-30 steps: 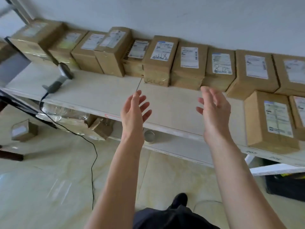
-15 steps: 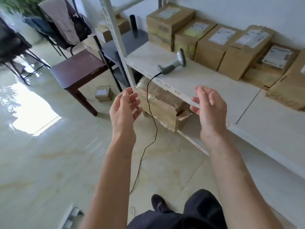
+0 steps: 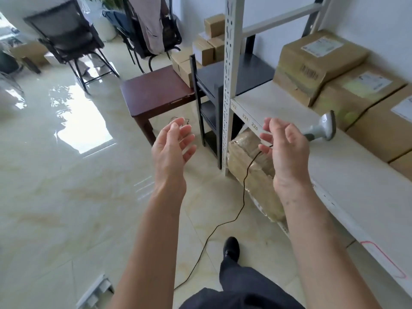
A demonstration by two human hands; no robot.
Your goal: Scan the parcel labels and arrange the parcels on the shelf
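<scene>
1. Both hands were up and held nothing: the left hand and the right hand had loose, open fingers.
2. Labelled cardboard parcels sat in a row at the back of the shelf.
3. They looked stiff and maybe light; two hands on the sides should work.
4. A barcode scanner lay just in front of them, its cord hanging to the floor.

The view has swung left since 1 second ago, away from the long row of labelled cardboard parcels toward the white metal shelf end. The grey handheld scanner now lies just behind the right hand, and the left hand is raised over the floor, both empty.
</scene>
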